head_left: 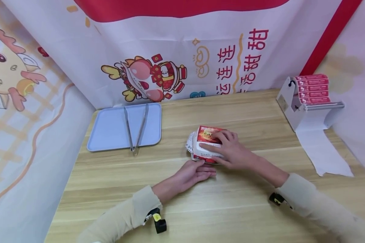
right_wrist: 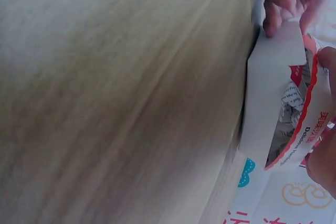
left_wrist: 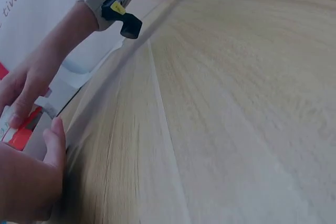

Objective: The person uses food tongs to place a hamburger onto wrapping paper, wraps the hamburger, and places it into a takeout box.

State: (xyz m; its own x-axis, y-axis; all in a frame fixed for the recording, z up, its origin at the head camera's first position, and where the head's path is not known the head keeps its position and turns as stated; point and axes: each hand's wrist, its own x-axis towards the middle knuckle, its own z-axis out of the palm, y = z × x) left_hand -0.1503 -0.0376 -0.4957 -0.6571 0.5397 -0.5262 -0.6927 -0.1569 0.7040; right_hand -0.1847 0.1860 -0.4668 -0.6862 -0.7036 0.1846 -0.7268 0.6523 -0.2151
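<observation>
A red and white cardboard burger box [head_left: 207, 133] sits on the wooden table in front of me. Printed wrapping paper [head_left: 190, 143] sticks out at its left side, and in the right wrist view more crumpled paper [right_wrist: 295, 98] shows inside the partly raised lid. My right hand [head_left: 235, 152] grips the lid from above, fingers spread over its top and side. Palm up at the near edge, my left hand [head_left: 189, 174] pinches a white flap [right_wrist: 283, 45] between thumb and fingers. Whatever the paper wraps is hidden.
Metal tongs [head_left: 137, 135] lie across a light blue tray [head_left: 106, 135] at the back left. A label dispenser [head_left: 314, 101] with a roll of red labels stands at the back right, its backing strip [head_left: 325, 152] trailing over the table. Printed cloth [head_left: 170, 40] hangs behind.
</observation>
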